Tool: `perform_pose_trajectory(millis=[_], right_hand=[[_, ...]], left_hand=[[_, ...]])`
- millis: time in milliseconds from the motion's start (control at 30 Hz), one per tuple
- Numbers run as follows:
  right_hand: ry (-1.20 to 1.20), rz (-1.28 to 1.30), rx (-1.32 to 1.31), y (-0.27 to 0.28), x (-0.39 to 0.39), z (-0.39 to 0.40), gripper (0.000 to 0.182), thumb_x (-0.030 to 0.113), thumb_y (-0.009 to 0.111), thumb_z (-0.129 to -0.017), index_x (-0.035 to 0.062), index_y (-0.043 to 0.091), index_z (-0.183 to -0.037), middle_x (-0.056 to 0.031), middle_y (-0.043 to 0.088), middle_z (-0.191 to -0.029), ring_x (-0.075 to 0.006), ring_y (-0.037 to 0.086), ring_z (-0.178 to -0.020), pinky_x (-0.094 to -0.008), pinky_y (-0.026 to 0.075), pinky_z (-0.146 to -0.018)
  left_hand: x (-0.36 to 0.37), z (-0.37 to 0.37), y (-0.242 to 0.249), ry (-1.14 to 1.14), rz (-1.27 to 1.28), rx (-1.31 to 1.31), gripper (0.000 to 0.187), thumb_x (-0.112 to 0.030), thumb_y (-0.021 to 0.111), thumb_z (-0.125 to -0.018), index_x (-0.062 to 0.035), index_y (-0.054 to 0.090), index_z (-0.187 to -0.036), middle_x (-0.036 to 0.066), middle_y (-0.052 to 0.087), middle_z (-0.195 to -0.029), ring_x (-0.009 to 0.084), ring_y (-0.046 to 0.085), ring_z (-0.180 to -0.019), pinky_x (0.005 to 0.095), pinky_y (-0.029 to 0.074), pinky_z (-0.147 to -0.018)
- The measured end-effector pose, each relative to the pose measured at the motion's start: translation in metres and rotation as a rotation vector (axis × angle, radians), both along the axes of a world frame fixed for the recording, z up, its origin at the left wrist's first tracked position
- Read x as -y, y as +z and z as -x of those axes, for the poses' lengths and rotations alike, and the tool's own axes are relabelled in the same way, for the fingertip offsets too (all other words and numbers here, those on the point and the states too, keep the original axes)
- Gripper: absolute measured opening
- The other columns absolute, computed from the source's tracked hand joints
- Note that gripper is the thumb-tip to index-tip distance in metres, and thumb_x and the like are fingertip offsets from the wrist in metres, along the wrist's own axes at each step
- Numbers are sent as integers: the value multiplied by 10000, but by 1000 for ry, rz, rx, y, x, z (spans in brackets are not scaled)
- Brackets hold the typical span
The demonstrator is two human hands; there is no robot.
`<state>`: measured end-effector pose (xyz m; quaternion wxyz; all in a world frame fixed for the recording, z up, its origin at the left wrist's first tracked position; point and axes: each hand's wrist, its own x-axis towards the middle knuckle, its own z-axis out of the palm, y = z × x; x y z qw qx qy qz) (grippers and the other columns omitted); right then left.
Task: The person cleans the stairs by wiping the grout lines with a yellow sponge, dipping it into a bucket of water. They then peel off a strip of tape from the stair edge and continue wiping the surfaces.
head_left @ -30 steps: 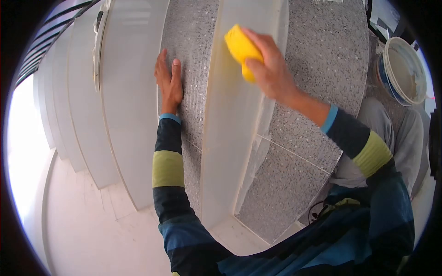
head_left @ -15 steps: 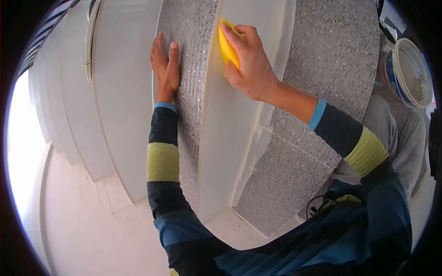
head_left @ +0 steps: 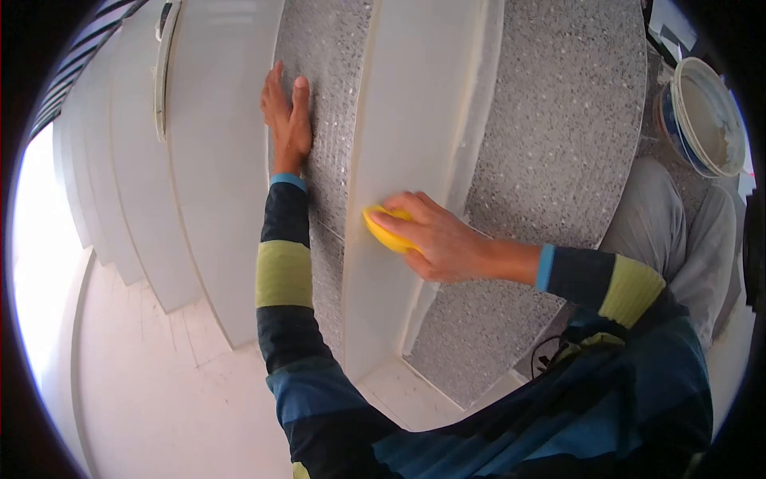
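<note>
The right hand (head_left: 440, 242) pinches a rounded yellow sponge (head_left: 386, 232) on the flat white riser (head_left: 411, 104); beside it, the left hand (head_left: 289, 124), spread, touches the speckled grey stone tread (head_left: 333, 56).

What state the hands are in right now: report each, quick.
Left hand: open, resting on the speckled step.
Right hand: closed around a yellow sponge, over the white riser.

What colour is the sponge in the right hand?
The sponge is yellow, seen best in the head view.
</note>
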<state>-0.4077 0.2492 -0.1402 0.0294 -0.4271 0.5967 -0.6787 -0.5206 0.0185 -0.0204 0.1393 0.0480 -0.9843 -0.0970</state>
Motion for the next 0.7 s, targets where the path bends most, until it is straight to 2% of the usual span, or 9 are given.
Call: perform_pose_trajectory(millis=[33, 100, 167, 233, 367, 467, 533, 667, 700], right_hand=[[163, -27, 17, -8, -7, 1, 608, 81, 554, -749, -13, 410, -1332, -217, 395, -1171, -366, 461, -1058, -422, 409, -950], [165, -28, 251, -3, -33, 29, 584, 150, 596, -746, 27, 476, -1304, -191, 429, -1147, -307, 483, -1087, -381, 450, -926], [-60, -171, 264, 9, -54, 67, 577, 198, 670, -690, 64, 553, -1239, -162, 460, -1133, -267, 519, -1044, -353, 483, -872], [100, -255, 145, 3, -67, 117, 563, 212, 718, -637, 81, 606, -1173, -136, 467, -1117, -273, 540, -1005, -344, 492, -845], [42, -599, -23, 18, -60, 191, 492, 210, 736, -611, 63, 644, -1071, -109, 467, -1091, -270, 551, -972, -340, 495, -815], [-130, -550, -127, 25, -43, 223, 447, 146, 731, -607, 75, 582, -1023, -70, 471, -1056, -238, 533, -969, -316, 485, -809], [-307, -198, -37, 21, -31, 230, 454, 100, 747, -594, 62, 523, -987, -80, 490, -1030, -239, 543, -942, -323, 490, -781], [-570, 54, -88, 2, -14, 221, 483, 111, 786, -625, 49, 490, -1002, -82, 494, -1017, -232, 541, -961, -336, 497, -784], [-622, 118, 73, 0, -12, 216, 522, 161, 800, -629, 52, 480, -1026, -99, 482, -1057, -247, 537, -967, -356, 484, -820]], left_hand=[[0, 1, 2, 7, -7, 2, 738, -590, 409, -908, -57, 324, -1412, 205, 299, -1453, 357, 222, -1362, 490, 157, -1109], [-2, -1, 1, 13, -6, 4, 740, -589, 406, -910, -49, 325, -1409, 204, 305, -1449, 357, 227, -1360, 483, 164, -1110], [-2, -1, 2, 16, -11, -8, 742, -588, 404, -912, -42, 326, -1407, 203, 310, -1446, 356, 232, -1358, 477, 170, -1112], [-5, 0, 3, 5, -50, -19, 727, -577, 405, -917, -45, 329, -1406, 201, 319, -1439, 353, 241, -1354, 464, 185, -1111], [-4, -1, 3, -10, -37, -37, 703, -552, 418, -923, -46, 333, -1403, 200, 327, -1435, 350, 247, -1352, 459, 189, -1110], [-3, 0, 4, -15, -49, -42, 680, -525, 432, -926, -48, 336, -1401, 198, 324, -1438, 351, 251, -1351, 460, 186, -1111], [-1, 0, 3, 9, -25, -24, 668, -511, 440, -927, -48, 340, -1398, 195, 319, -1441, 350, 249, -1353, 458, 183, -1112], [-5, -2, 4, 7, -39, -46, 667, -509, 444, -925, -53, 340, -1400, 194, 310, -1448, 350, 237, -1360, 461, 166, -1115], [-6, -2, 5, 10, -39, -38, 667, -511, 443, -925, -57, 339, -1402, 193, 307, -1450, 349, 230, -1364, 463, 156, -1116]])
